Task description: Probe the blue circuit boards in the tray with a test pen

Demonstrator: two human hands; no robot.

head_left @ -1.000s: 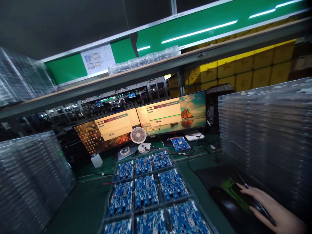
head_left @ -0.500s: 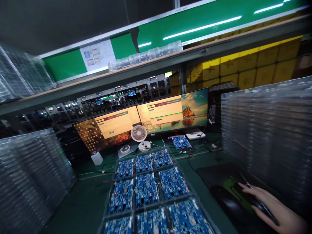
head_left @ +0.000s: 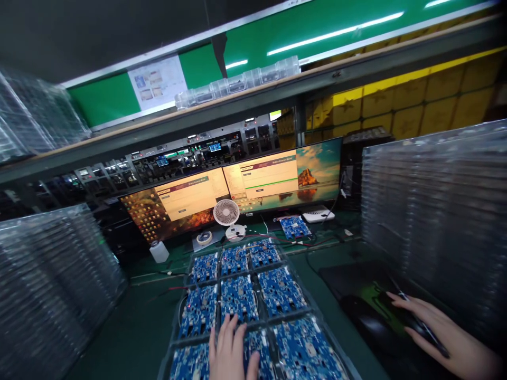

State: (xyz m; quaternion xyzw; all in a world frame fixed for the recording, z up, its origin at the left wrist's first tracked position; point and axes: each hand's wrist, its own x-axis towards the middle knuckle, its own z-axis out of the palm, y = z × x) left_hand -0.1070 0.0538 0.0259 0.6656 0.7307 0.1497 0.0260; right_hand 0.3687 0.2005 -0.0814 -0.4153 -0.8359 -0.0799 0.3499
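From the head camera, we look down at a dark green desk [head_left: 130, 338] at a factory workstation. Our left hand [head_left: 232, 351] lies at the near edge of the desk, palm down, fingers close together and flat on a blue circuit board [head_left: 237, 298] in a clear tray of boards [head_left: 186, 287]; it grips nothing. The tray holds rows of three boards, each in its own pocket, which likely keeps them apart and easy to reach. Our right hand [head_left: 433, 330] rests near the desk's near right corner, fingers loosely spread and curved over a black mouse [head_left: 412, 327] on a dark mouse pad [head_left: 356, 285] with a green mark; the hand covers the mouse and touches it. At the far edge stand two wide monitors [head_left: 237, 192], both showing pale dialog windows. In front of them sit a small white fan [head_left: 226, 214], a roll of tape [head_left: 204, 238], a white bottle [head_left: 159, 251] and one more single board [head_left: 295, 227] with red wires [head_left: 277, 241] leading toward the tray. Tall stacks of clear empty trays [head_left: 435, 211] wall in the right side, and another stack [head_left: 47, 285] walls in the left, so open room is narrow: a bare strip of desk left of the tray, and a slim gap between tray and mouse pad. A shelf [head_left: 253, 105] overhead carries clear plastic boxes [head_left: 237, 83].
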